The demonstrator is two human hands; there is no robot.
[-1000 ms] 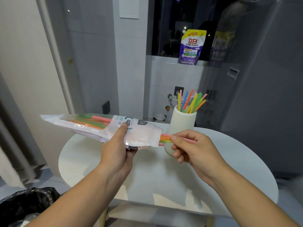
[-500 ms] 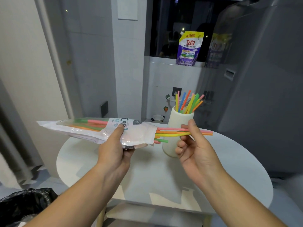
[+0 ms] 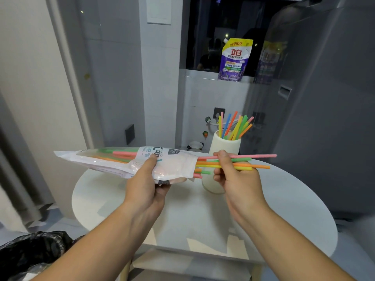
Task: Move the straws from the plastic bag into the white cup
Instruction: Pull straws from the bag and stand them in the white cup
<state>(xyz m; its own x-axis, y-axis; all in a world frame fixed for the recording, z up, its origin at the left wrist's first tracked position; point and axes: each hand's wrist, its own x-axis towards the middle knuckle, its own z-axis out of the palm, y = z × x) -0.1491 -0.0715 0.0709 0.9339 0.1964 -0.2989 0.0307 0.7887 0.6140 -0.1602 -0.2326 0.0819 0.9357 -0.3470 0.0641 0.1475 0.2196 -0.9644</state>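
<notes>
the left hand (image 3: pixel 145 185) grips the plastic bag (image 3: pixel 125 162) level above the round white bench (image 3: pixel 284 199), thumb on top. the right hand (image 3: pixel 233 177) pinches a bunch of straws (image 3: pixel 243 163) drawn partway out of the bag's open end. the white cup (image 3: pixel 223 147) stands on the bench just behind, holding more straws (image 3: pixel 233 126).

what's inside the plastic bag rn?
Through the clear end of the plastic bag: pink, green and orange straws; more stick out its open end, several pinched by the right hand. Printed film and the left hand cover the middle, so count unclear.
</notes>
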